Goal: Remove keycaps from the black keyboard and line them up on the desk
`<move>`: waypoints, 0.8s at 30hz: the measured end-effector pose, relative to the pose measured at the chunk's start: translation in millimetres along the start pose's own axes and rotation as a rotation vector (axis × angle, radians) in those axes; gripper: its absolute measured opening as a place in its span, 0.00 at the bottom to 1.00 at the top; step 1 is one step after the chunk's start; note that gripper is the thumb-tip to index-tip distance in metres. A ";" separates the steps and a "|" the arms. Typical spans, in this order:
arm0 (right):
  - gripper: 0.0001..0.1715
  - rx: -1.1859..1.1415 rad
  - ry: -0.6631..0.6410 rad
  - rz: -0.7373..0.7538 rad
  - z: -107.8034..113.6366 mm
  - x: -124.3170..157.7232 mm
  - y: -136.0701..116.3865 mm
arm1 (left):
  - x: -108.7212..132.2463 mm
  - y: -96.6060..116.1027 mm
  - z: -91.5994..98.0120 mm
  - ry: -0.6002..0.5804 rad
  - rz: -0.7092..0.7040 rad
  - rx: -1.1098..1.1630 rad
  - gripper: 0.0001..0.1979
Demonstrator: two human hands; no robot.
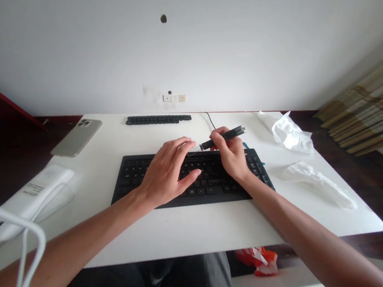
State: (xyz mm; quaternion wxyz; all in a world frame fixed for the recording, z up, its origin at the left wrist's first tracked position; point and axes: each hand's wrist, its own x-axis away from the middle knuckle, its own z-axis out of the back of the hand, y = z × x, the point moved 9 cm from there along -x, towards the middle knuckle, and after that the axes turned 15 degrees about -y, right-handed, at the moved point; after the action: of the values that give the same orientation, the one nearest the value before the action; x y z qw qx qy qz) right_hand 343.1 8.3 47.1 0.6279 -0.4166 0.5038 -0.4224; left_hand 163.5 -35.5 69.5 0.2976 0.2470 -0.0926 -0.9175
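Our right hand (230, 152) grips a black tool (233, 132) at the far edge of the keyboard (208, 179), left hand (166, 171) open

Soft, cool light, brightest across the white tabletop (106, 144), dim floor (363, 178), wide-angle edge distortion.

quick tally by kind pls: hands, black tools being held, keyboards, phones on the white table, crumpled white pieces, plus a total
Hands (left hand, right hand): 2
Black tool: 1
Keyboard: 1
Phone: 1
Crumpled white pieces: 2
Total: 7
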 end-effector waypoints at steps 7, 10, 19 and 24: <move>0.20 -0.046 -0.433 0.071 -47.1 14.0 -19.3 | -1.9 -6.5 -16.7 -0.099 0.009 -0.042 0.20; 0.24 0.149 -0.456 0.054 -36.6 11.8 -22.9 | -1.7 -23.6 -9.1 -0.079 0.065 -0.052 0.13; 0.14 0.629 -0.745 -0.168 -22.6 2.6 10.1 | 20.3 -156.1 48.8 0.251 0.451 0.225 0.14; 0.07 0.537 -0.786 -0.214 -22.2 4.1 13.6 | 38.4 -213.7 55.0 0.382 0.534 0.294 0.13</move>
State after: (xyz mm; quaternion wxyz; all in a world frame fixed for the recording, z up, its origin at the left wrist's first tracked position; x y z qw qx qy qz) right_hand 323.3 6.2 29.9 0.8089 -0.4174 0.0563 -0.4103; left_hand 1.7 115.2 33.9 0.5002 0.4211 -0.2276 -0.7216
